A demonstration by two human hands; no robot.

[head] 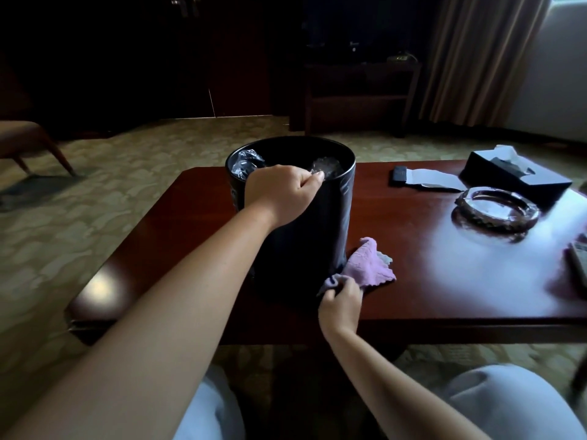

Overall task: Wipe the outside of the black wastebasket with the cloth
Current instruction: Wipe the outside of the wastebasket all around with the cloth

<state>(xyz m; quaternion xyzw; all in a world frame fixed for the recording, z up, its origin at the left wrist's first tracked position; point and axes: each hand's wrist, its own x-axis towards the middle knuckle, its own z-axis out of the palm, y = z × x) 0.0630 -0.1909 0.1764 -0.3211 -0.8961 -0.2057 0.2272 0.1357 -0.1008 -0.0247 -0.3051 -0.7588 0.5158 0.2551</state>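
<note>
On the glossy dark wood table [222, 217], your left hand [279, 192] grips the round black wastebasket's [305, 236] rim while your right hand [341, 301] clutches the fuzzy pink cloth [370, 263] against its base.

black wastebasket [317, 223] upright, pink cloth [370, 265] (crumpled) touching

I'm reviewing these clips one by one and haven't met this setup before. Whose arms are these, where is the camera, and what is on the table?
There is no machine: a person wears a camera on the head, looking down at their own hands. The left hand holds the rim of the black wastebasket, which stands on the dark wooden table. The right hand keeps a grip on a pink cloth at the basket's base. Further right lie a glass ashtray, a black tissue box and a small dark object I can't identify.
</note>
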